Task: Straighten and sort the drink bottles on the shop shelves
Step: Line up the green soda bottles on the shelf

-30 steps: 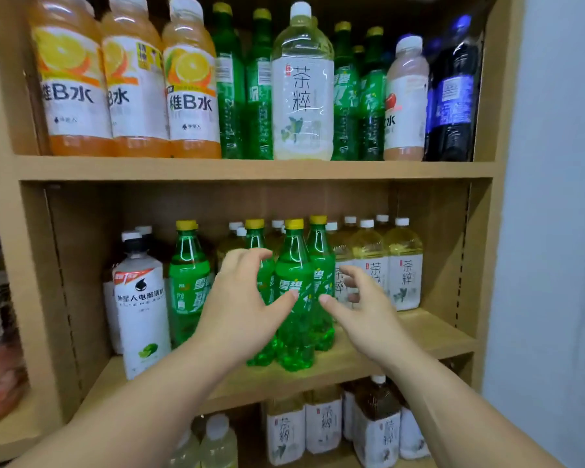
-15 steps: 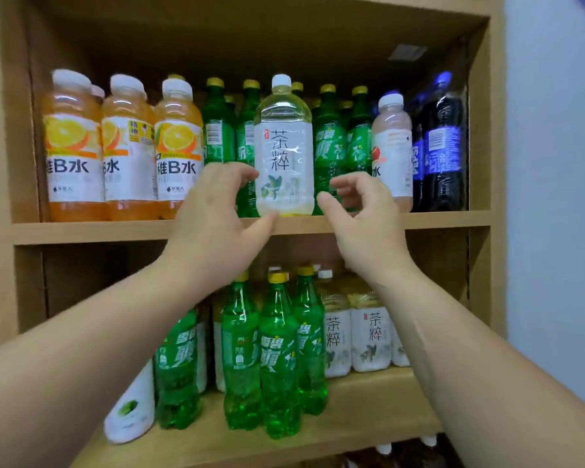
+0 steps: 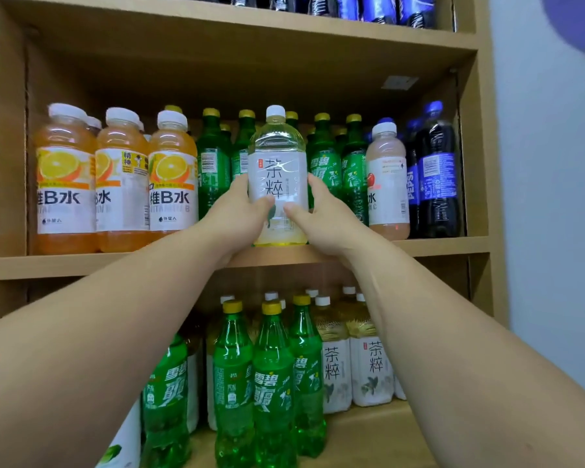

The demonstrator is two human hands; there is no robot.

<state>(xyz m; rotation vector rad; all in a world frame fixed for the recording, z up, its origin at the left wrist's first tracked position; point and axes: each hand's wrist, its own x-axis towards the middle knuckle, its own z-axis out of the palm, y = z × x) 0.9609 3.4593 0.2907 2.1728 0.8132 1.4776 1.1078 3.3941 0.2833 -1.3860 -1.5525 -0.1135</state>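
Head view: my left hand (image 3: 237, 220) and right hand (image 3: 325, 224), apart half a second ago, now clamp the clear white-labelled plastic tea bottle (image 3: 277, 157) from nine and three o'clock.

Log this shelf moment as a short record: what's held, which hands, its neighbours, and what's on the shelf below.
held: tea bottle, upright at the front of the middle shelf
left hand: grips its left side
right hand: grips its right side
behind it: green soda bottles
far left: orange drink bottles
shelf below: slim green bottles, small tea bottles
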